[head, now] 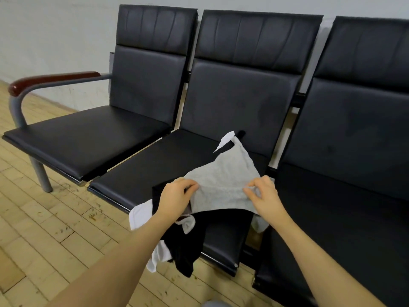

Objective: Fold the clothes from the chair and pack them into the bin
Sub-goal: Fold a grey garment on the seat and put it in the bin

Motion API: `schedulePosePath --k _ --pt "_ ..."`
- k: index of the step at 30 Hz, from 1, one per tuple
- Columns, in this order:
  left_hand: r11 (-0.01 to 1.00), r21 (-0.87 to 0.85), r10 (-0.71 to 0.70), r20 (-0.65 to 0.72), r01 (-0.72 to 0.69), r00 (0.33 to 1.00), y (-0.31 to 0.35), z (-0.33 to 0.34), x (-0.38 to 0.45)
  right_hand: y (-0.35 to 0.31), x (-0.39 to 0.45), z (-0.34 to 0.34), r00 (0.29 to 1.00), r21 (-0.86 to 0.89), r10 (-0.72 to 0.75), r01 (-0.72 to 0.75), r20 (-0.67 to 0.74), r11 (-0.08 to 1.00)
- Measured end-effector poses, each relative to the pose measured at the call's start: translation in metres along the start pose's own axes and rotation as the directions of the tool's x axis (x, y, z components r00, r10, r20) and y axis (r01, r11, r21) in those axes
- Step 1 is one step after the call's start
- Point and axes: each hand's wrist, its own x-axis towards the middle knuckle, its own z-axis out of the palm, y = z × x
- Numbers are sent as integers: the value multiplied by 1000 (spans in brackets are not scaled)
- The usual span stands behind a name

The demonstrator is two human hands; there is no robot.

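While pinched at its near corners by both hands, lies spread on the middle seat of the bench: grey cloth, long axis running away toward the backrest. Left hand gripping the near-left edge, right hand pinching the near-right edge, equally near. Beneath and hanging off the front edge: black garment and white garment. No bin in view. Likely next: lifting or folding the near edge away, toward the far tip.

Even, soft indoor light; faint sheen seen on black seats; wide-angle bending noted at frame edges; slight softness throughout.
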Motion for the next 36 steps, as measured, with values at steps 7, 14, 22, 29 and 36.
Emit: schedulePosePath --k 7,14,22,29,36 --pt "980 -108 151 -138 -166 979 77 -34 20 -42 -8 -62 921 70 -89 124 -380 990" --pt "909 -113 379 -172 -400 909 161 -46 21 -51 -43 -142 823 -9 -124 142 -554 990" --pt "825 -238 509 -80 -512 857 238 10 -11 -6 -117 -208 677 -240 -132 -67 -724 969" --pt "816 -312 532 78 -487 843 275 87 -34 62 -154 -236 660 -353 -81 -291 -747 889" --pt "931 -166 362 338 -324 869 242 158 -53 126 -168 -192 794 -254 261 -456 -550 853"
